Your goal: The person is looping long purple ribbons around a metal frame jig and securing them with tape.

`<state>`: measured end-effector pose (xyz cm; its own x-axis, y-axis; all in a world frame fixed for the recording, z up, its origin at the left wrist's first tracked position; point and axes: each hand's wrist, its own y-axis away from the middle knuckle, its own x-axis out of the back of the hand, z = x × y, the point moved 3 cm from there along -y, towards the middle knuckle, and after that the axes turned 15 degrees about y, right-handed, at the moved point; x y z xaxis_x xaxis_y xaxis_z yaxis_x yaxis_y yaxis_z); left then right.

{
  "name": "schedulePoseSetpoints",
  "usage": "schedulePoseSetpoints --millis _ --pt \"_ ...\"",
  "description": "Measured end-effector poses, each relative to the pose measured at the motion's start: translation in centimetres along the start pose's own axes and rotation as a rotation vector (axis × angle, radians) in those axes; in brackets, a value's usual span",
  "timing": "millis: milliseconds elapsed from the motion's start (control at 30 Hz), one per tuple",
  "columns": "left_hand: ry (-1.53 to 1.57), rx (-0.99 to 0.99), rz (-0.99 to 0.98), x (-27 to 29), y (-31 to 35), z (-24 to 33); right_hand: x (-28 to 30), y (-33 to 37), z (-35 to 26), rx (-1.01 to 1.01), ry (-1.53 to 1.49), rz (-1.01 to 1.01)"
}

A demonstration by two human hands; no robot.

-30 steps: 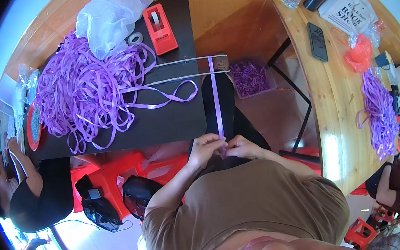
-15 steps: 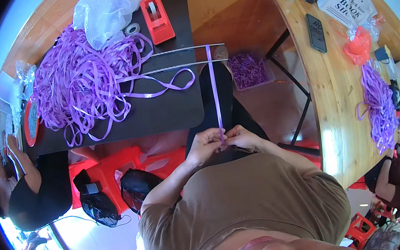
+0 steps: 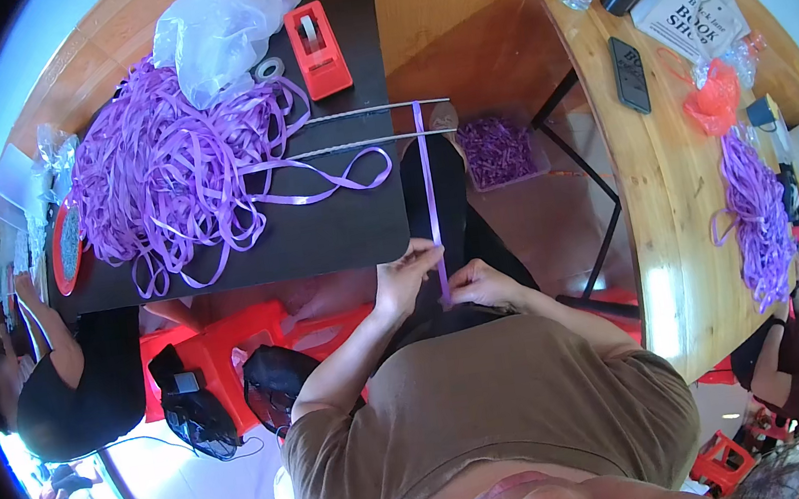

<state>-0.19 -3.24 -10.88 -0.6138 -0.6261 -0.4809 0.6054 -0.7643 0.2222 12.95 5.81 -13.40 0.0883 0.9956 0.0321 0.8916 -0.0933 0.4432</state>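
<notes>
A narrow purple ribbon hangs taut over two thin metal rods that jut past the right edge of the dark table. My left hand pinches the ribbon partway down, between thumb and fingertips. Just below and to the right, my right hand has its fingers closed on the ribbon's near end. Both hands are over my lap. On the table to the left lies a big tangled heap of purple ribbon, one loop reaching toward the rods.
A red tape dispenser, a tape roll and a clear plastic bag lie behind the heap. A bin of short purple pieces sits on the floor. A wooden table with a phone stands right; other people sit nearby.
My hands have come apart. The left one has moved up along the ribbon and slightly left, while the right stays near the lower end, a little lower.
</notes>
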Motion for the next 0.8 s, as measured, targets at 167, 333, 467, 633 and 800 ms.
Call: schedulePoseSetpoints --millis 167,333,467,633,800 --pt "-0.023 0.065 0.028 -1.2 -2.6 0.5 0.1 0.7 -1.7 0.077 0.133 0.006" --pt "0.127 0.012 0.094 -2.4 -2.7 0.3 0.6 1.1 -3.4 0.176 0.344 -0.011" --pt "0.051 -0.098 0.175 -2.7 -2.5 -0.5 0.8 0.8 -2.8 0.202 0.405 -0.026" --pt "0.053 -0.18 0.181 -3.1 -2.1 -0.2 0.8 1.1 -3.5 0.288 0.277 -0.057" --pt "0.005 -0.202 0.19 -2.4 -2.2 -0.4 1.7 0.7 -3.0 0.266 0.352 -0.063"
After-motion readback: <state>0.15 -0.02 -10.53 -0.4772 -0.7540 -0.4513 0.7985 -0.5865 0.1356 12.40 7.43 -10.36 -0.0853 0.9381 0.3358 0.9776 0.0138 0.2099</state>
